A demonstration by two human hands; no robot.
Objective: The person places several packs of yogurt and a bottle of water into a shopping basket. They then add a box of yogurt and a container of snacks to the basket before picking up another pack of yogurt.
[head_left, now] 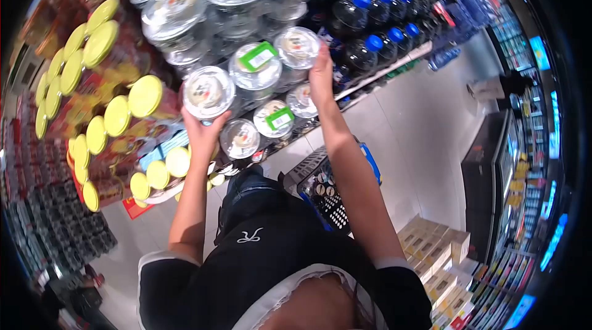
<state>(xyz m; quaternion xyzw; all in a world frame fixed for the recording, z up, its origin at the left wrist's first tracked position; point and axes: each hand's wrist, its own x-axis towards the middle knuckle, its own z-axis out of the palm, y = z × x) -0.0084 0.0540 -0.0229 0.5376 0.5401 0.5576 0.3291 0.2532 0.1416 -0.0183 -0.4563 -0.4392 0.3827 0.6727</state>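
Observation:
Three clear round plastic tubs stand side by side in a row on the shelf display, between my two hands. My left hand [202, 131] grips the left tub [209, 92] from its near left side. At the other end, my right hand [321, 77] lies against the right side of the right tub [298, 47], fingers partly hidden. The middle tub [255, 66] carries a green price sticker on its lid. Below this row sit more tubs, one being a green-stickered tub [274, 118]. Taller stacks of tubs [174, 12] rise behind.
Dark bottles with blue caps [361, 0] stand right of the tubs. Yellow-lidded containers [145, 95] fill the left side. A shopping basket [327, 191] with goods is on the floor by my legs. Stacked cartons [435, 250] and a dark cabinet [487, 169] stand at right.

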